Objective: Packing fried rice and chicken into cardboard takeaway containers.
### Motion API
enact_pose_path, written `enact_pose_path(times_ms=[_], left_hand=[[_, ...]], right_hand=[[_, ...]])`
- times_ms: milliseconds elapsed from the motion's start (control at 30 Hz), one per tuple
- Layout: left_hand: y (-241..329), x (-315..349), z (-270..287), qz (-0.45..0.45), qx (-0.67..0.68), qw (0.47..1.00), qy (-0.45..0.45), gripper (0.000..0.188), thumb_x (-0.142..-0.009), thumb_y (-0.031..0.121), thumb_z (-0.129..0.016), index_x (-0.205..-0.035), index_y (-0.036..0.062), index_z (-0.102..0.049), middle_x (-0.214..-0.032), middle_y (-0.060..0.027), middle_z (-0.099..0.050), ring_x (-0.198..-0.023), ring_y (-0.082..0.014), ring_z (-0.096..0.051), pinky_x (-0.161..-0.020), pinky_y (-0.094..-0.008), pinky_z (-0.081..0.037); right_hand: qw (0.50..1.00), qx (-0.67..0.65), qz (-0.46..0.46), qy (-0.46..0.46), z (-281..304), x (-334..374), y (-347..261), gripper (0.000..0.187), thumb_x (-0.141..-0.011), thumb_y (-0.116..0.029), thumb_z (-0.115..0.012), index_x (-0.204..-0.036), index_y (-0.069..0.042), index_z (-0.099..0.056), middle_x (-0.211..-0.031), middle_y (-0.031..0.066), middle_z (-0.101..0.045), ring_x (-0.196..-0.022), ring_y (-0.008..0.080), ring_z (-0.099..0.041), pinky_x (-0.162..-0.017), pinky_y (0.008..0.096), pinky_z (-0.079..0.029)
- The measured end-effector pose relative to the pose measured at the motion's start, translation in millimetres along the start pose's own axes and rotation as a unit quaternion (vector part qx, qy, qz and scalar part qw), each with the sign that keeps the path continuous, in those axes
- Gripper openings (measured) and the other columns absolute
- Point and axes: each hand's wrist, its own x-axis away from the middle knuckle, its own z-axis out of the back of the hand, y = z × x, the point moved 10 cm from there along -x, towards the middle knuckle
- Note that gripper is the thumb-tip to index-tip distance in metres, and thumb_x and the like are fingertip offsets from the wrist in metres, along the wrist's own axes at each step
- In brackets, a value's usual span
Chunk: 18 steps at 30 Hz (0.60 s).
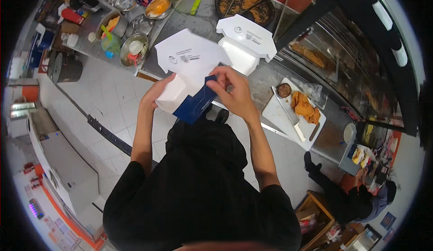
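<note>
Between my hands is a cardboard takeaway box (pixel 191 82), white inside and dark blue outside, with its printed lid raised on the far side. My left hand (pixel 156 90) is closed on its left wall. With thumb and fingers, my right hand (pixel 231 91) pinches a blue side panel at the right. A second takeaway box (pixel 241 55) stands opened on the counter just beyond. To the right, a white cutting board (pixel 276 112) carries fried breaded pieces (pixel 305 107), a small round brown item (pixel 284 90) and a white-handled knife (pixel 291 120).
A round dark pan (pixel 243 5) with brown crumbs sits at the back. Metal bowls (pixel 134 48) of food stand on the left counter, and a green-handled utensil (pixel 197 2) lies nearby. At right rises a glass display cabinet (pixel 338 52). A co-worker in dark clothes (pixel 352 201) is at lower right.
</note>
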Motion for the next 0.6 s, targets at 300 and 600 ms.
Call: enact_pose_path(times_ms=[300,600], left_hand=[[6.6,-25.0,24.4,-0.003,-0.007,1.000,-0.024,0.058,-0.098,0.042,-0.057,-0.134,-0.0035,-0.053,-0.122,-0.0120,-0.065,-0.104,-0.0191,-0.068,-0.084,-0.0308,-0.055],[26.5,-45.7,70.0,0.071,0.005,0.997,-0.033,0.050,-0.100,0.039,-0.054,-0.131,-0.0001,-0.057,-0.121,-0.0109,-0.066,-0.106,-0.0202,-0.066,-0.087,-0.0316,-0.054]], right_hand=[[0.987,-0.005,-0.041,0.158,-5.3,-9.6,13.4,0.023,-0.085,-0.010,-0.076,-0.104,-0.005,-0.065,-0.065,0.0017,-0.048,-0.057,0.0107,-0.047,-0.052,0.0272,-0.039],[0.979,0.150,0.122,-0.066,-76.1,-45.2,-14.2,0.021,-0.083,-0.017,-0.076,-0.103,-0.012,-0.073,-0.077,0.0061,-0.056,-0.066,0.0239,-0.058,-0.059,0.0359,-0.049]])
